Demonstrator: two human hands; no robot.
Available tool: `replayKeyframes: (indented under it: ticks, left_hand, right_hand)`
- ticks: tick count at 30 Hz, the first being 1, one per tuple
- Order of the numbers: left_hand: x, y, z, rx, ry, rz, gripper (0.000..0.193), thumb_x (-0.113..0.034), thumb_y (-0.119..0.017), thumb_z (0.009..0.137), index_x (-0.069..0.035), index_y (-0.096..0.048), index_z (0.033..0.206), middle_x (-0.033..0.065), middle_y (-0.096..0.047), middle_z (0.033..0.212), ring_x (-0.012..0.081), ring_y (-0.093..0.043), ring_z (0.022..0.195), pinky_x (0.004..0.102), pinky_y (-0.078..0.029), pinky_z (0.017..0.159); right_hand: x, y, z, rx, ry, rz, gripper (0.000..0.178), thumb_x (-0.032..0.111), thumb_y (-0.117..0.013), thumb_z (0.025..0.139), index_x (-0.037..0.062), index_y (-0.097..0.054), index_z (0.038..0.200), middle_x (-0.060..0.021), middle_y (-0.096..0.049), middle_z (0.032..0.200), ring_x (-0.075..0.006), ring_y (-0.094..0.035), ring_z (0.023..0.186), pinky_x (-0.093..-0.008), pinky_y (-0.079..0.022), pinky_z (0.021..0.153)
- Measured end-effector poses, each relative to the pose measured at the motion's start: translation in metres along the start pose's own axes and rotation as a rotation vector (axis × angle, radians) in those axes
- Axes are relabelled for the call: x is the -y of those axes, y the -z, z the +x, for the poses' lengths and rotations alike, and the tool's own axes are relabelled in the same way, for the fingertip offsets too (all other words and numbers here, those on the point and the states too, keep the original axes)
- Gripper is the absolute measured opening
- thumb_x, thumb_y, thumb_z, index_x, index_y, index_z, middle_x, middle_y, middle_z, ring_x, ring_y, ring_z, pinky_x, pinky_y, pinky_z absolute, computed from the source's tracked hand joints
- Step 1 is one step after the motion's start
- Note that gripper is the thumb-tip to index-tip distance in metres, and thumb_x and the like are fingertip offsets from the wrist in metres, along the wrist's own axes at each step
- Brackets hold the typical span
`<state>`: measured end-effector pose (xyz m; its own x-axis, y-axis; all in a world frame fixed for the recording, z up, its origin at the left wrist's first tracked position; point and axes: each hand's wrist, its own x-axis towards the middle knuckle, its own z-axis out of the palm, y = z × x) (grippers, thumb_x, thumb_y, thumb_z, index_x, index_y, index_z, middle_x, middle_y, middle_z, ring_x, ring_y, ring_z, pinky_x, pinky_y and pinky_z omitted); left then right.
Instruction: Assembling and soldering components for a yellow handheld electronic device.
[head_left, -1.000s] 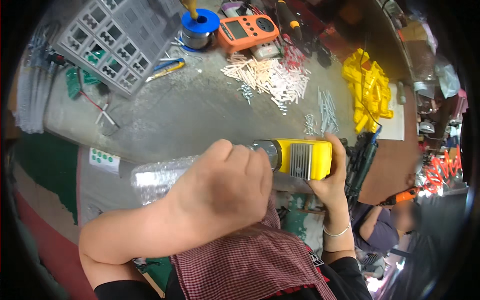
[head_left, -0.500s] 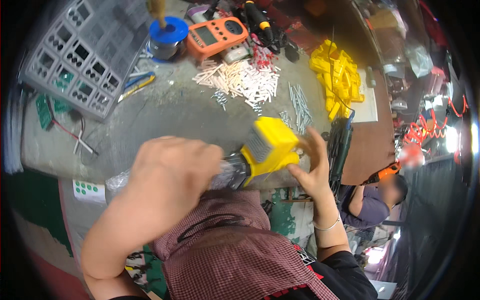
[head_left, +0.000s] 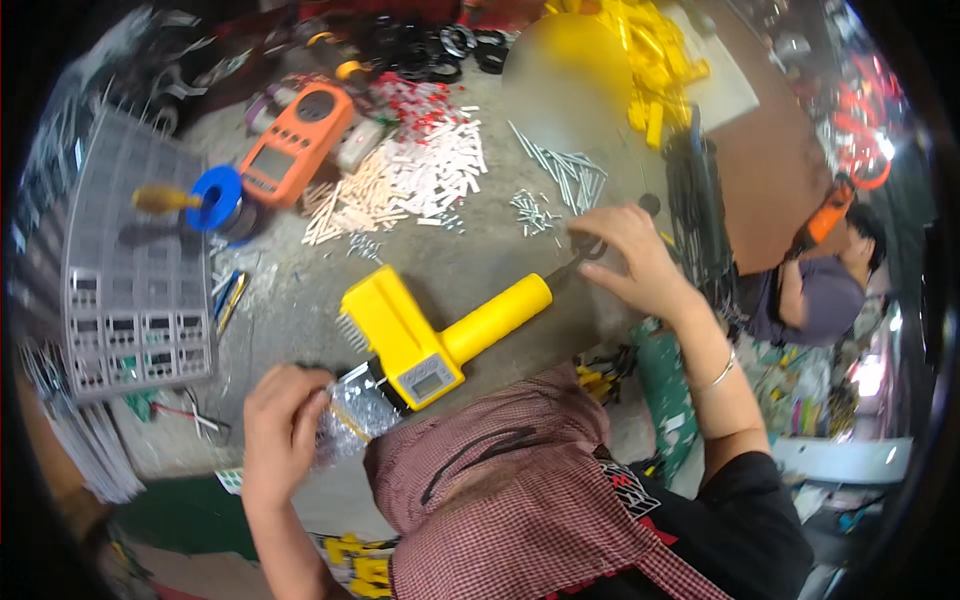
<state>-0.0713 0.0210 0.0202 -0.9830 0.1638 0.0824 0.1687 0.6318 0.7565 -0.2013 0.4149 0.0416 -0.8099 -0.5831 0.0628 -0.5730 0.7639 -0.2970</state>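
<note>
A yellow handheld device [head_left: 385, 320] with a small grey display and several buttons lies slantwise at the table's near edge. Its ribbed handle [head_left: 497, 318] points up to the right. Clear plastic wrap [head_left: 365, 402] with a yellowish band covers the dark part at its lower left end. My left hand [head_left: 285, 415] is closed on the edge of this wrap, thumb against bent fingers. From the handle's tip a black strap [head_left: 572, 268] runs into my right hand [head_left: 640, 262], whose thumb and curved fingers hold its looped end.
White and beige sleeves [head_left: 440, 170], loose screws [head_left: 535, 213] and long bolts [head_left: 565, 175] lie beyond the device. An orange meter [head_left: 297, 145], a blue solder spool [head_left: 222, 205] and a grey panel sheet [head_left: 140, 290] are left. Yellow housings [head_left: 655, 60] lie far right; a co-worker [head_left: 815, 295] sits beyond.
The device has turned, so its display now faces up and its handle points right. My left hand has moved down-left to the wrap; my right hand has moved from the device to the strap.
</note>
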Motion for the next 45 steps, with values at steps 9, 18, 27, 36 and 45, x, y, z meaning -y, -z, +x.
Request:
replayKeyframes:
  ticks: [9,18,27,36,45]
  left_hand:
    - [-0.014,-0.019,-0.001,-0.110,-0.111,0.394,0.008,-0.005,-0.056,0.081,0.002,-0.059,0.086,0.0143,-0.056,0.078,0.0310,-0.050,0.071,0.0383,-0.040,0.065]
    - [-0.140,-0.098,0.068,-0.426,-0.281,0.600,0.052,-0.021,-0.063,0.076,-0.008,-0.057,0.126,0.0093,-0.060,0.095,0.0235,-0.061,0.077,0.0329,-0.049,0.065]
    - [-0.128,0.008,-0.046,-0.500,-0.123,-0.127,0.022,-0.010,-0.061,0.071,0.002,-0.057,0.089,0.0230,-0.063,0.078,0.0431,-0.063,0.079,0.0486,-0.049,0.069]
    - [-0.027,0.017,-0.334,-0.233,0.833,-0.235,0.039,-0.006,-0.072,0.079,-0.008,-0.057,0.115,0.0037,-0.056,0.074,0.0137,-0.053,0.072,0.0312,-0.045,0.066]
    - [0.180,-0.123,-0.564,-0.142,1.296,0.558,0.018,-0.008,-0.062,0.075,-0.007,-0.064,0.093,0.0152,-0.067,0.087,0.0327,-0.066,0.084,0.0445,-0.052,0.075]
  right_hand:
    - [-0.070,-0.020,0.004,-0.347,0.076,-0.063,0.046,0.001,-0.061,0.064,0.0069,-0.061,0.109,-0.0145,-0.061,0.104,-0.0338,-0.056,0.106,-0.0447,-0.039,0.098]
    - [-0.027,0.038,-0.009,-0.706,0.173,0.230,0.035,-0.006,-0.063,0.069,-0.0022,-0.064,0.104,-0.0100,-0.057,0.108,-0.0199,-0.054,0.099,-0.0279,-0.044,0.085]
    - [0.111,0.013,0.011,-0.152,0.305,0.909,0.085,0.033,-0.078,0.075,-0.0047,-0.040,0.140,-0.0179,-0.057,0.123,-0.0228,-0.060,0.105,-0.0323,-0.048,0.089]
    - [0.198,-0.081,0.054,0.383,0.346,0.829,0.040,0.017,-0.064,0.087,-0.0025,-0.057,0.121,-0.0114,-0.060,0.117,-0.0221,-0.057,0.111,-0.0326,-0.043,0.096]
    - [0.186,-0.134,0.060,0.222,0.165,0.763,0.010,0.000,-0.054,0.090,-0.0031,-0.062,0.096,-0.0093,-0.060,0.098,-0.0170,-0.056,0.093,-0.0273,-0.043,0.085]
